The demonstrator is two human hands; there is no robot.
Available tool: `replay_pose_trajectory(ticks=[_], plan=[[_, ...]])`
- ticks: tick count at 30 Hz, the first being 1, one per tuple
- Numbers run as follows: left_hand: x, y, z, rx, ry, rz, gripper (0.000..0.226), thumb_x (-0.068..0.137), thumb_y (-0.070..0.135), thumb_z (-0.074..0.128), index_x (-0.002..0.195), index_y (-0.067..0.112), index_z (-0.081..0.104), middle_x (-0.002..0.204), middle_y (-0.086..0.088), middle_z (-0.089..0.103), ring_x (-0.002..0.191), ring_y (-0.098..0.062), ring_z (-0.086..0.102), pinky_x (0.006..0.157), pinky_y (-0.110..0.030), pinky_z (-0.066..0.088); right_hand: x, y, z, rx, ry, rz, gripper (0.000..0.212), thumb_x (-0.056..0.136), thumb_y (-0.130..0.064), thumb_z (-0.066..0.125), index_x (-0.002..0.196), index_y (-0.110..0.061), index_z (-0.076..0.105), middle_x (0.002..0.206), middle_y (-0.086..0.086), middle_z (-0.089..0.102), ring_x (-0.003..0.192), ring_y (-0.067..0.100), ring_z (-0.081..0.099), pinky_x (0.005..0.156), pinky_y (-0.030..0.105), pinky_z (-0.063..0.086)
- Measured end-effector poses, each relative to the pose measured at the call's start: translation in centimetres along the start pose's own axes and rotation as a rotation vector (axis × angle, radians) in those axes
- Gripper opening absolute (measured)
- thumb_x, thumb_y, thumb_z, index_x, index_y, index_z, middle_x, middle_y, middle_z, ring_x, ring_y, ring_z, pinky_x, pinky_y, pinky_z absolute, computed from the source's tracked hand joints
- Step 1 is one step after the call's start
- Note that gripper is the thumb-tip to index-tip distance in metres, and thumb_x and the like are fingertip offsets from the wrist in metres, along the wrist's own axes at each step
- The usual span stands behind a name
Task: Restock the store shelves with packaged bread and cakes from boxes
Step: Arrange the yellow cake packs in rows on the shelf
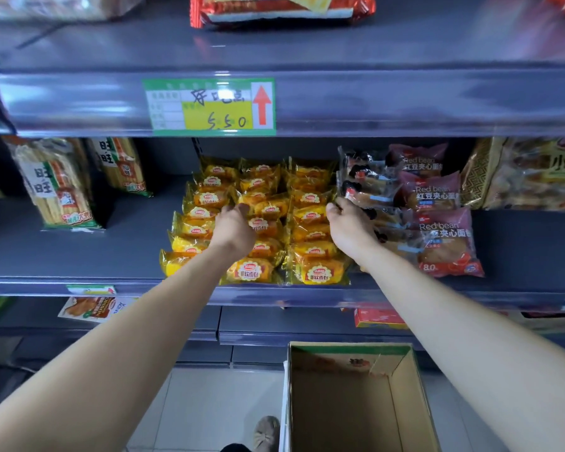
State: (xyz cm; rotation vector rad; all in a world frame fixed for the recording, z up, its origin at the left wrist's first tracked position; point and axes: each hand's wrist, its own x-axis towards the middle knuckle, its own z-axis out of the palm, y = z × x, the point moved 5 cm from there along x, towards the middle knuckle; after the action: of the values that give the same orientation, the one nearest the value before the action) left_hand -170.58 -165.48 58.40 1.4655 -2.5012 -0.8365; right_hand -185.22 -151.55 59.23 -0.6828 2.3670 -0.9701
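Head cam: we see left hand (234,228) fingers curled onto yellow bread packs (310,252) mid-block; right hand (348,225) at block's right edge, finger state can't tell.

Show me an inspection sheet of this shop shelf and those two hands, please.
Surface: grey metal middle shelf, partly stocked.
Job's things: yellow-wrapped soft bread packs in three rows; maroon red bean bread packs to their right; open brown cardboard box on the floor, no packs seen inside.
Clutter: tall striped rice cracker bags stand at left.
Grips: left hand lies on the middle yellow row, fingers curled; right hand touches the clear-wrapped dark bread packs; whether either holds a pack is unclear.
Cables: nothing seen.
Surroundings: green-and-yellow price label on the upper shelf edge; pale tiled floor; a grey shoe.
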Motion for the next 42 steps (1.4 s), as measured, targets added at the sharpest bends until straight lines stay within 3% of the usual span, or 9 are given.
replay_pose_trajectory(ticks=[3,6,10,15,19,24,28,37,42], plan=[[0.4,-1.5,-1.0,-0.122,-0.014,-0.094,0.04,0.093,0.001,0.043,0.133,-0.002,0.047,0.133,-0.021,0.051,0.123,-0.036,0.048,0.101,-0.038,0.04,-0.1,-2.4,2.3,0.127,-0.083,-0.082,0.042,0.102,-0.038,0.032,0.138,-0.021,0.043,0.13,0.0,0.053,0.091,0.014,0.057,0.078,0.029,0.049],[0.8,-2.3,-0.9,-0.229,-0.056,-0.136,0.039,0.094,0.002,0.04,0.133,0.003,0.047,0.13,-0.019,0.054,0.115,-0.033,0.055,0.095,-0.037,0.047,0.3,-3.1,5.9,0.275,-0.281,0.035,0.041,0.099,-0.042,0.039,0.131,-0.019,0.049,0.12,0.007,0.058,0.107,0.021,0.056,0.1,0.044,0.045],[2.2,-2.7,-0.6,-0.23,-0.123,-0.155,0.026,0.097,0.001,0.034,0.113,0.007,0.054,0.104,-0.011,0.059,0.077,-0.017,0.055,0.063,-0.022,0.045,1.1,-3.3,8.6,0.414,-0.334,0.193,0.052,0.097,-0.04,0.044,0.141,-0.013,0.037,0.147,0.011,0.038,0.135,0.028,0.038,0.112,0.046,0.033],[4.9,-2.4,-1.6,-0.215,0.02,-0.124,0.032,0.092,-0.004,0.037,0.115,-0.001,0.058,0.112,-0.017,0.062,0.095,-0.029,0.059,0.067,-0.026,0.043,4.1,-4.4,7.5,0.369,-0.111,0.138,0.035,0.102,-0.029,0.039,0.131,-0.014,0.051,0.125,0.005,0.055,0.106,0.019,0.052,0.082,0.024,0.037],[6.5,-2.7,-1.1,-0.318,-0.116,-0.173,0.027,0.096,0.006,0.043,0.118,0.002,0.056,0.111,-0.015,0.062,0.082,-0.021,0.06,0.058,-0.021,0.046,5.8,-5.0,8.2,0.352,-0.141,0.18,0.041,0.101,-0.032,0.039,0.136,-0.011,0.044,0.12,0.006,0.052,0.111,0.022,0.054,0.101,0.033,0.044],[8.1,-3.0,-0.9,-0.5,-0.209,-0.248,0.025,0.1,0.01,0.038,0.116,0.002,0.055,0.112,-0.018,0.065,0.085,-0.022,0.068,0.067,-0.024,0.056,7.2,-4.9,8.8,0.334,-0.176,0.213,0.04,0.103,-0.027,0.036,0.14,-0.012,0.037,0.105,0.002,0.049,0.105,0.022,0.062,0.091,0.03,0.053],[8.8,-2.7,-0.6,-0.519,-0.26,-0.18,0.016,0.099,0.015,0.04,0.091,0.017,0.053,0.086,-0.005,0.063,0.068,-0.012,0.061,0.067,-0.023,0.053,7.3,-5.0,9.3,0.215,-0.221,0.183,0.038,0.103,-0.023,0.033,0.138,-0.011,0.041,0.112,0.007,0.056,0.094,0.019,0.062,0.064,0.02,0.05],[9.3,-3.6,-0.6,-0.441,-0.291,-0.097,0.041,0.1,0.009,0.033,0.134,0.028,0.046,0.097,0.001,0.06,0.063,-0.008,0.054,0.053,-0.019,0.043,7.9,-4.6,9.4,0.223,-0.37,0.155,0.048,0.1,-0.014,0.039,0.147,-0.018,0.029,0.144,0.008,0.04,0.089,0.018,0.064,0.06,0.021,0.049],[9.3,-3.0,-1.1,-0.502,-0.232,-0.072,0.018,0.098,0.008,0.04,0.103,0.018,0.055,0.081,0.001,0.057,0.064,-0.009,0.053,0.054,-0.018,0.047,8.3,-4.6,8.9,0.254,-0.262,0.199,0.042,0.102,-0.018,0.035,0.143,-0.017,0.034,0.133,0.008,0.049,0.077,0.015,0.065,0.054,0.018,0.047]])
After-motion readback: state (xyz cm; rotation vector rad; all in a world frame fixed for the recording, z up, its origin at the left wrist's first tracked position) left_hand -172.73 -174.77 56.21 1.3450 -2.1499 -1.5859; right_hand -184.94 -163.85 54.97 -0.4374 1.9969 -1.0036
